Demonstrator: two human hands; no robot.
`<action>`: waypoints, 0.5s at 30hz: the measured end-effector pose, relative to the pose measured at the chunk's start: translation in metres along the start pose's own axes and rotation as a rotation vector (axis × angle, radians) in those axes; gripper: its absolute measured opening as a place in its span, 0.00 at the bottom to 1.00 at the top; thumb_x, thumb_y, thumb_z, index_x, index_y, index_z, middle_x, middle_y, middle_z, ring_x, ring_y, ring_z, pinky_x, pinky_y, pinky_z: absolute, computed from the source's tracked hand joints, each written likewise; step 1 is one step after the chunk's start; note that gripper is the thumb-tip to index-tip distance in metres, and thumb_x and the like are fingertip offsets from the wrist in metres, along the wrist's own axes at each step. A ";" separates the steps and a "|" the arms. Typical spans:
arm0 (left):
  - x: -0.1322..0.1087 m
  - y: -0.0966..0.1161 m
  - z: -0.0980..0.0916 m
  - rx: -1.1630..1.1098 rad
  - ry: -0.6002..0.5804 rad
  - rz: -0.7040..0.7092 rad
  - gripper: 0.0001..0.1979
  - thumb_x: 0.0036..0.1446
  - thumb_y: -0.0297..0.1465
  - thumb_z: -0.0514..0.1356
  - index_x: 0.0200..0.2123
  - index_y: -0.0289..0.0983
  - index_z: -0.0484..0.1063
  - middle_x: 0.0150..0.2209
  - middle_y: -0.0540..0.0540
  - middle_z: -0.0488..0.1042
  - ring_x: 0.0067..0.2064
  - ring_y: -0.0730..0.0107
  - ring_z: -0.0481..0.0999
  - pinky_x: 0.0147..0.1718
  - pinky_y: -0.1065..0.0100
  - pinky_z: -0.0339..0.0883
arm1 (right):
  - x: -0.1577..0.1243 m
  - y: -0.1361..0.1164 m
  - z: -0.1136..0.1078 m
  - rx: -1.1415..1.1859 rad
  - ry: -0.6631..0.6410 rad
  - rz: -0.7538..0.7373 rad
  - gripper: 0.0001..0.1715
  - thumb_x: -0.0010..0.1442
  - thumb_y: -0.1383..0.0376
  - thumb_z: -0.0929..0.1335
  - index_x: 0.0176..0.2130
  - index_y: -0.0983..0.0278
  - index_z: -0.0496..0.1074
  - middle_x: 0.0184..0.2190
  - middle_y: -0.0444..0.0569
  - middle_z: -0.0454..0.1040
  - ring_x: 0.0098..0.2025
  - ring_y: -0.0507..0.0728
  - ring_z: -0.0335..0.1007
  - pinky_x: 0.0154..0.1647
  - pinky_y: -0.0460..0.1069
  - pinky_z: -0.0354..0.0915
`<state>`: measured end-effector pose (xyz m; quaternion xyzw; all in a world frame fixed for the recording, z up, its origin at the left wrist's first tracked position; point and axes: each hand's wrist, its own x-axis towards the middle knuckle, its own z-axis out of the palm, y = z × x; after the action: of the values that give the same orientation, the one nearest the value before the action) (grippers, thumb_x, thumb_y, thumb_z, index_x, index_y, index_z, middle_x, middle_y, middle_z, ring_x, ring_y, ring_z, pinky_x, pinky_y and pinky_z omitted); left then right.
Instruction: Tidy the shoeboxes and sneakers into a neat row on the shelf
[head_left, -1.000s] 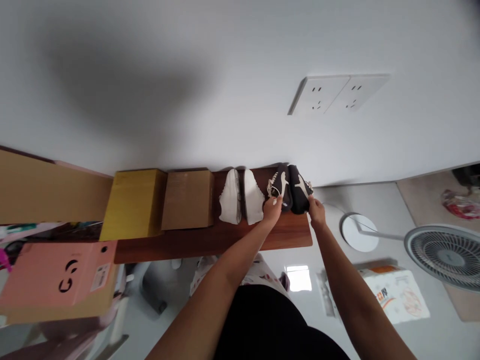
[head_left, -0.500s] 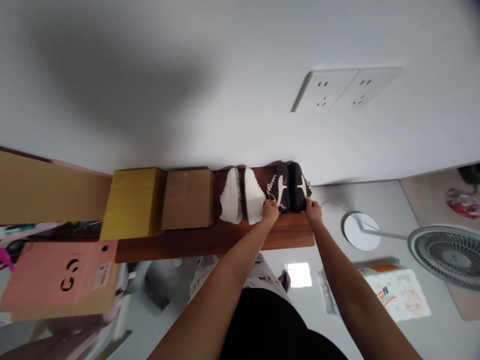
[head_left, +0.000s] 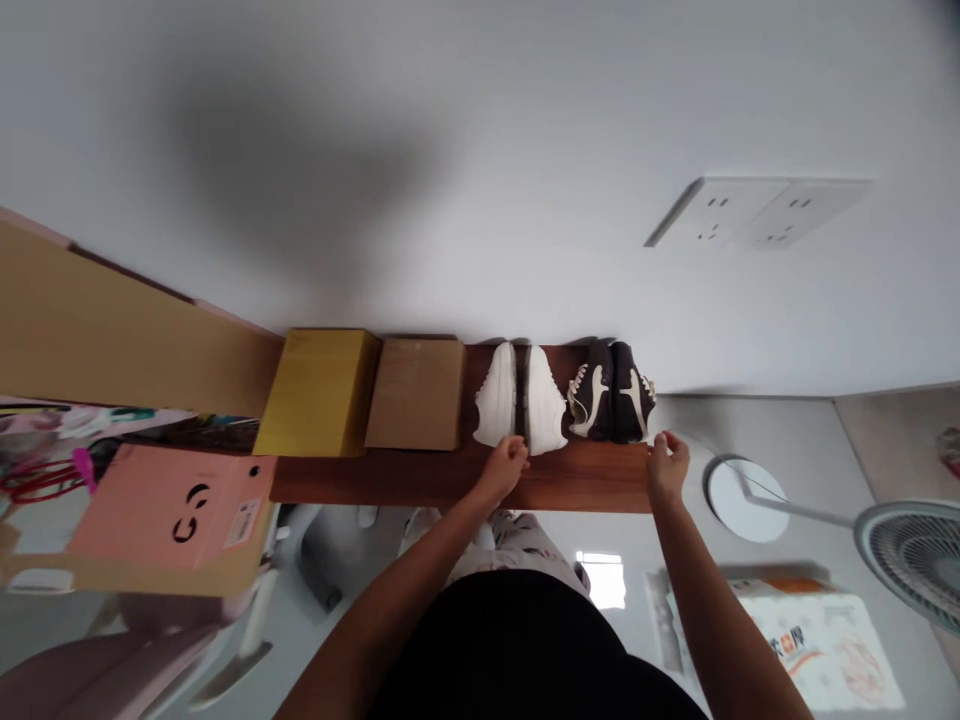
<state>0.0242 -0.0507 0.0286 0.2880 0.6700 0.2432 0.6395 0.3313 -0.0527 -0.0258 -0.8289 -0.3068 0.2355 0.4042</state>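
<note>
The left hand [head_left: 504, 470] is nearest, its fingers [head_left: 517, 453] bunched against the near ends of the white sneakers; whether they pinch one, I cannot tell. The right hand [head_left: 666, 468] is loosely curled and holds nothing that shows, its fingers [head_left: 660, 442] at the front edge of the wooden shelf [head_left: 585, 485], just beside the dark shoes.

On that shelf sit two pairs, four shoes in all, side by side with toes or heels to the wall: the two white sneakers [head_left: 519, 397], then the two dark shoes [head_left: 611, 392] with pale stripes. Nothing stands between the pairs and either hand.

Left along the shelf are two boxes, a kraft box [head_left: 416, 394] touching a yellow box [head_left: 319, 393]. Farther left are a long tan box [head_left: 112, 330] and, lower, a pink box [head_left: 169, 520].

Below the shelf, on the floor, lie a fan [head_left: 911, 550] with its round base [head_left: 746, 500] and a printed packet [head_left: 821, 650]. Beyond it all, on the wall, is a double socket panel [head_left: 757, 212] — two sockets.
</note>
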 end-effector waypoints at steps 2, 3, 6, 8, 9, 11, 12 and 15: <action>-0.014 -0.010 -0.043 -0.034 0.051 -0.063 0.14 0.62 0.36 0.62 0.49 0.39 0.74 0.50 0.41 0.79 0.39 0.71 0.81 0.36 0.72 0.70 | -0.019 -0.009 0.006 0.045 0.013 0.014 0.37 0.59 0.41 0.63 0.53 0.66 0.71 0.43 0.55 0.75 0.41 0.61 0.75 0.42 0.55 0.71; -0.020 -0.015 -0.063 -0.054 0.087 -0.085 0.12 0.62 0.36 0.62 0.48 0.39 0.75 0.50 0.42 0.79 0.39 0.71 0.81 0.35 0.73 0.69 | -0.030 -0.014 0.012 0.066 0.002 0.019 0.36 0.59 0.41 0.63 0.52 0.65 0.71 0.41 0.54 0.75 0.40 0.60 0.75 0.41 0.55 0.71; -0.037 -0.031 -0.114 -0.123 0.177 -0.116 0.11 0.62 0.35 0.61 0.46 0.40 0.76 0.49 0.42 0.80 0.39 0.70 0.81 0.33 0.74 0.69 | -0.070 -0.038 0.038 0.145 -0.095 0.024 0.33 0.57 0.42 0.65 0.51 0.63 0.71 0.39 0.51 0.75 0.37 0.59 0.74 0.37 0.52 0.70; -0.046 -0.040 -0.143 -0.162 0.214 -0.109 0.11 0.61 0.36 0.62 0.45 0.40 0.76 0.50 0.41 0.80 0.39 0.69 0.81 0.33 0.74 0.69 | -0.103 -0.059 0.063 0.220 -0.176 0.047 0.32 0.56 0.44 0.67 0.50 0.62 0.71 0.38 0.51 0.75 0.37 0.58 0.74 0.35 0.51 0.69; -0.050 -0.044 -0.157 -0.176 0.227 -0.100 0.11 0.60 0.36 0.63 0.45 0.40 0.77 0.50 0.40 0.80 0.39 0.69 0.81 0.33 0.73 0.69 | -0.121 -0.071 0.076 0.259 -0.221 0.066 0.31 0.55 0.44 0.67 0.49 0.61 0.71 0.38 0.50 0.75 0.37 0.58 0.73 0.34 0.50 0.68; -0.055 -0.050 -0.184 -0.190 0.250 -0.082 0.11 0.60 0.36 0.63 0.44 0.40 0.77 0.49 0.40 0.80 0.39 0.69 0.82 0.34 0.72 0.70 | -0.161 -0.093 0.105 0.313 -0.322 0.105 0.29 0.53 0.45 0.69 0.47 0.61 0.72 0.37 0.49 0.76 0.35 0.57 0.73 0.32 0.50 0.67; -0.056 -0.052 -0.198 -0.192 0.259 -0.070 0.11 0.60 0.36 0.63 0.44 0.40 0.77 0.49 0.40 0.80 0.39 0.69 0.82 0.34 0.72 0.70 | -0.182 -0.104 0.120 0.329 -0.393 0.110 0.28 0.52 0.46 0.70 0.46 0.60 0.72 0.37 0.48 0.76 0.35 0.57 0.73 0.33 0.50 0.67; -0.057 -0.055 -0.241 -0.183 0.289 -0.030 0.10 0.60 0.35 0.63 0.44 0.40 0.77 0.49 0.40 0.80 0.40 0.68 0.82 0.36 0.70 0.71 | -0.244 -0.132 0.161 0.360 -0.573 0.114 0.25 0.51 0.47 0.71 0.43 0.59 0.73 0.39 0.48 0.77 0.34 0.57 0.73 0.33 0.50 0.68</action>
<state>-0.2192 -0.1197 0.0471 0.1805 0.7343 0.3326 0.5636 0.0155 -0.0747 0.0256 -0.6601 -0.3144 0.5315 0.4276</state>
